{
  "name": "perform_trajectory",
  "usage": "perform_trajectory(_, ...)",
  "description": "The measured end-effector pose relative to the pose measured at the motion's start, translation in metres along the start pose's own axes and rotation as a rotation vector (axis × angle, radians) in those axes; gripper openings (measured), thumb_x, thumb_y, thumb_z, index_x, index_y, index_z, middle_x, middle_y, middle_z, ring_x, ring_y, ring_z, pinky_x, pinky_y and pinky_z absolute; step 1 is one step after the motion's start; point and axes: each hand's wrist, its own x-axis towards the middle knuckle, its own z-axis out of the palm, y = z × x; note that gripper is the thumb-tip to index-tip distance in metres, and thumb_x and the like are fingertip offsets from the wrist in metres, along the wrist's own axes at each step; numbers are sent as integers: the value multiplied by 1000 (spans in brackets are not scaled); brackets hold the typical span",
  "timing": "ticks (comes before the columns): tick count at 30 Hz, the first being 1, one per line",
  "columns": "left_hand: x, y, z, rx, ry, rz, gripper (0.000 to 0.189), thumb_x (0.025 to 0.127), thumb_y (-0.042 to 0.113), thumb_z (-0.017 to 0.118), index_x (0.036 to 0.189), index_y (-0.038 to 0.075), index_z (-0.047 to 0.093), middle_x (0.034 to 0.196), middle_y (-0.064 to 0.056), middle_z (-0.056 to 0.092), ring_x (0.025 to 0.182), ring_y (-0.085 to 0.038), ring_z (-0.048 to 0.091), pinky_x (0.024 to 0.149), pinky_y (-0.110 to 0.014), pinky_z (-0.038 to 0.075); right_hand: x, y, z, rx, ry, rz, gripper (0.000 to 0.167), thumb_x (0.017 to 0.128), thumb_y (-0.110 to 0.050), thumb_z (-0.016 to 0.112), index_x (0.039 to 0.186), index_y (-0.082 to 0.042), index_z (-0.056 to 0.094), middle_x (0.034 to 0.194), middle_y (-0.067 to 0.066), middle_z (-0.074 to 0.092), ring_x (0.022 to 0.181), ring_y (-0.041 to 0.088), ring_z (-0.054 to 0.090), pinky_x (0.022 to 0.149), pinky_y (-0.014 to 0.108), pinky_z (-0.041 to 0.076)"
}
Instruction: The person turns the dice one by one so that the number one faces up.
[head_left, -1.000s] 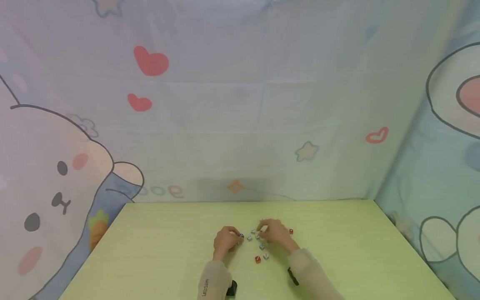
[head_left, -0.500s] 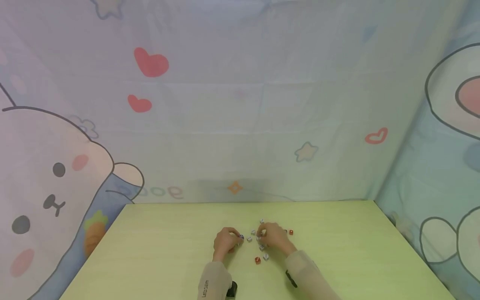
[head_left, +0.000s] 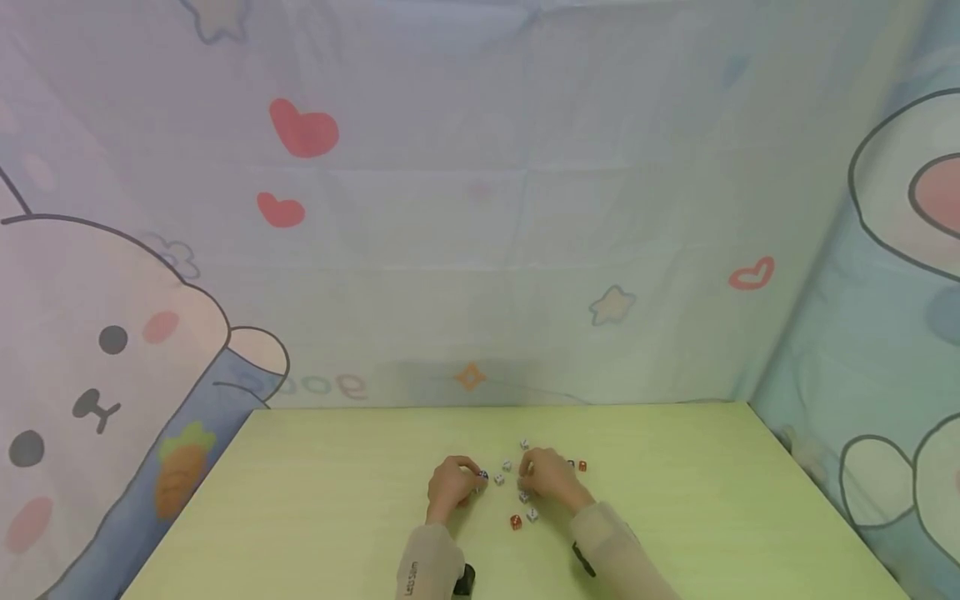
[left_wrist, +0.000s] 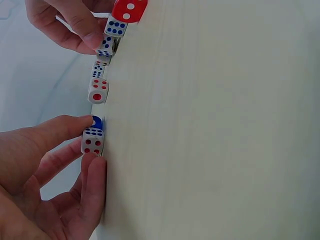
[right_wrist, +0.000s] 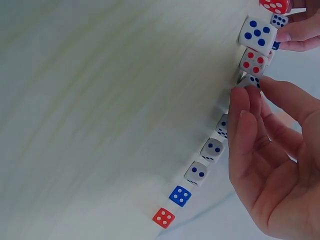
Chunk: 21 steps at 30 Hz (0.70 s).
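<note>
My left hand (head_left: 453, 481) rests on the table at the left end of the scattered dice. Between its thumb and fingers, in the left wrist view, are a white die (left_wrist: 93, 141) with red and blue pips and a blue die (left_wrist: 97, 121) right against it. My right hand (head_left: 551, 477) is among the dice to the right. In the right wrist view its fingertips pinch a white die (right_wrist: 251, 81) with dark pips, partly hidden by the fingers. A white die (right_wrist: 253, 61) with red pips and a larger-looking white die (right_wrist: 257, 35) with blue pips stand nearby.
Several white dice (right_wrist: 212, 150), a blue die (right_wrist: 180, 196) and a red die (right_wrist: 163, 218) lie beyond my right hand. Another red die (head_left: 516, 522) and a white die (head_left: 532, 514) lie nearer me. A printed cloth (head_left: 480, 208) hangs behind the pale table (head_left: 315, 500).
My right hand has shifted slightly toward me, and its fingers have closed over a white die that showed between them earlier. My left hand has stayed in place.
</note>
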Motion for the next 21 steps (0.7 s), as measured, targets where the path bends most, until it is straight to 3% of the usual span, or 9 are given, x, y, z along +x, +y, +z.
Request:
perform_trajectory(14,1,2,-1,-20,-13,-8,10,69,16,72,74,10,65,60,-3,59,39,-10,46,39,-22,38,2,3,1,-13,2,-8,9,81,-11,60,82,-4,65,64,2,61,47,7,49,45,19,41)
perform_trajectory(21,1,3,-2,-9,-15,-31,10,69,15,72,76,10,66,61,-4,62,40,-10,47,39,-22,38,2,4,-2,-21,20,-12,10,81,-12,60,84,-4,65,73,5,65,49,8,52,47,20,43)
